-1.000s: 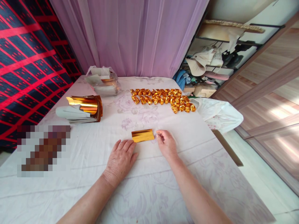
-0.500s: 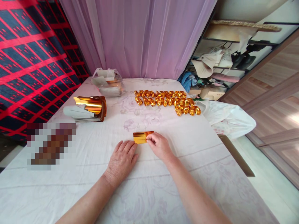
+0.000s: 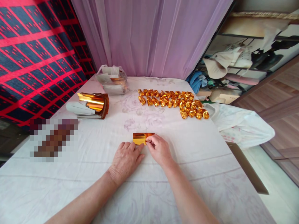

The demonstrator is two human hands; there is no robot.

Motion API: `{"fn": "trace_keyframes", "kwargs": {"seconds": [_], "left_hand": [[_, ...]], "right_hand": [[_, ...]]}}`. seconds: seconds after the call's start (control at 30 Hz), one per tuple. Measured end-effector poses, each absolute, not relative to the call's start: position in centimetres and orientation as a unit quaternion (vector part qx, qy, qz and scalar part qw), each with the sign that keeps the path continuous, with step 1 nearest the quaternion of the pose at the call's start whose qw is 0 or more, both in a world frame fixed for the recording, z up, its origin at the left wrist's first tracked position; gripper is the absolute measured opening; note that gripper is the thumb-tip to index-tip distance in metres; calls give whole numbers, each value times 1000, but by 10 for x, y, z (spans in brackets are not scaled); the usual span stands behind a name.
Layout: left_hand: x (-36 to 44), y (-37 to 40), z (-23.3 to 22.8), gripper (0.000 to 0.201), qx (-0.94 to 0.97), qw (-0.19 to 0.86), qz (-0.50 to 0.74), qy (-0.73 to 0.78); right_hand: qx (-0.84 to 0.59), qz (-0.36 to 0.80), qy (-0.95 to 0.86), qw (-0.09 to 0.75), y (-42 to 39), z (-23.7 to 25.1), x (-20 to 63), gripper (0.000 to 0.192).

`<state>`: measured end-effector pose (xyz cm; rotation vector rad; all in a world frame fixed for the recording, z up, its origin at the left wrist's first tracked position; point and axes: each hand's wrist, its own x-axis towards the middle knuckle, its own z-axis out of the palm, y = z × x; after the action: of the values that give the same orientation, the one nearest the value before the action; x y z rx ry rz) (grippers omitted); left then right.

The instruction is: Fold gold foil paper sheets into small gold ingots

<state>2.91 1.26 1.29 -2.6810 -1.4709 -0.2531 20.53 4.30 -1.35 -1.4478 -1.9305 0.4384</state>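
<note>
Gold foil paper (image 3: pixel 140 138), a small folded strip, lies flat on the white floral tablecloth (image 3: pixel 149 186) in front of the person, between both hands. The left hand (image 3: pixel 126 158) rests palm down on the cloth with its fingers stretched out and close together, the fingertips touching the strip's near left edge and gripping nothing. The right hand (image 3: pixel 158 148) has thumb and fingertips pinched on the strip's right end, covering that part of it. The foil looks thin and slippery, so a likely slip is the strip sliding over the smooth cloth under the pinch, leaving an uneven crease; pressing too hard could also crumple or tear the shiny face, and the loose cloth may wrinkle beneath it. Well apart toward the far edge lie rows of folded gold pieces (image 3: pixel 171 101), set close together, and a careless sweep of a forearm could scatter them. To the left a stack of foil sheets (image 3: pixel 90 106) sits with its top sheets curling upward, and behind it stands a clear plastic bag (image 3: pixel 112 79) with more paper inside. A white plastic bag (image 3: pixel 240 124) hangs over the table's right edge. A pixelated patch covers something on the left side. Nothing lies between the hands and the strip; a purple curtain (image 3: pixel 149 34) hangs behind the table.
</note>
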Motion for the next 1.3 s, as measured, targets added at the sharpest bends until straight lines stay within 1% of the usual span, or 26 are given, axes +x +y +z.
{"fn": "trace_keyframes", "kwargs": {"seconds": [0.4, 0.9, 1.03, 1.17, 1.23, 1.3], "left_hand": [[5, 9, 12, 36, -869, 67, -73, -484], [-7, 7, 16, 33, -871, 71, -78, -480], [-5, 9, 24, 28, -867, 71, -81, -487], [6, 11, 28, 23, -862, 73, -120, -486], [13, 11, 25, 25, -866, 66, -130, -478], [19, 10, 19, 32, -873, 59, -130, -466]], "right_hand": [[-561, 159, -739, 337, 42, -15, 206, 14], [-561, 168, -738, 335, 43, -16, 207, 12], [-564, 166, -737, 334, 43, -15, 206, 12], [-567, 170, -735, 329, 43, -14, 206, 13], [-565, 170, -738, 328, 42, -14, 205, 13], [-563, 168, -739, 331, 42, -14, 206, 13]]}}
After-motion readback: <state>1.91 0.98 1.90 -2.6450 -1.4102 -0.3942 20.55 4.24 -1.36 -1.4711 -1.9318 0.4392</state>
